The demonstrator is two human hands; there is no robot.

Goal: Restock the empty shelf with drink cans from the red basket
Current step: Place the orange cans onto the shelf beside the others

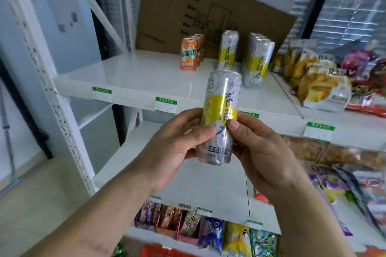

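Observation:
A tall silver can with a yellow band (221, 108) is held upright in front of the white shelf (129, 77). My left hand (177, 146) grips its lower half from the left, and my right hand (257, 150) pinches it from the right with the thumb on the label. On the shelf behind stand a row of orange cans (189, 54), a silver and yellow can (227, 50) and a row of the same silver cans (255, 62). The red basket is out of sight.
A flattened cardboard sheet (198, 6) leans behind the cans. Snack bags (321, 87) fill the shelf section to the right. Lower shelves carry packets and boxes (188, 223). The shelf's left part and the white upright post (62, 110) lie to the left.

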